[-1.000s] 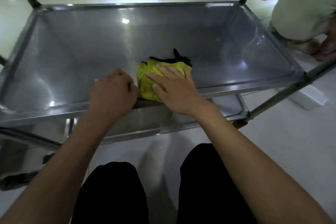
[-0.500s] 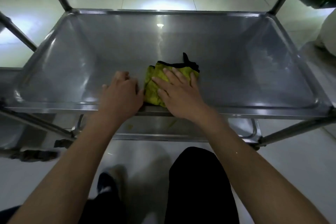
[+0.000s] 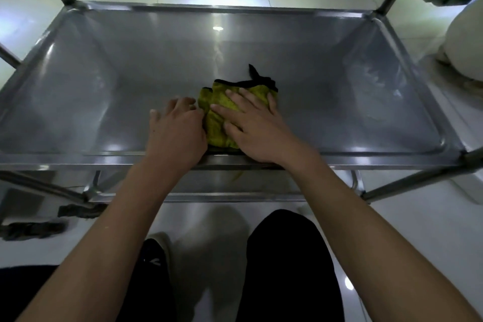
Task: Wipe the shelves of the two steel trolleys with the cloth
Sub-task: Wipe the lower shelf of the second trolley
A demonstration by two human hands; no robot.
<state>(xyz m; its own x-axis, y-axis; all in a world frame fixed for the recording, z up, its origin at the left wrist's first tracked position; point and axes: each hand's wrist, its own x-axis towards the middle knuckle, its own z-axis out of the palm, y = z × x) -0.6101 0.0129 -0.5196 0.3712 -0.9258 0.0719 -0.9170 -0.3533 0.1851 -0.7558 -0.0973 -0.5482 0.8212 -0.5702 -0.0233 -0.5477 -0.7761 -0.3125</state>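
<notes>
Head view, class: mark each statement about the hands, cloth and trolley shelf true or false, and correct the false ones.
1. The right hand lies flat on the yellow-green cloth. True.
2. The cloth lies on the floor. False: it lies on the steel shelf, near its front edge.
3. The left hand is beside the cloth, on its left. True.
4. The cloth has a red border. False: its border is black.
5. A lower shelf shows beneath. True.

The right hand (image 3: pixel 257 128) covers much of the cloth (image 3: pixel 217 117), while the left hand's (image 3: pixel 175 133) fingertips curl out of sight.
</notes>
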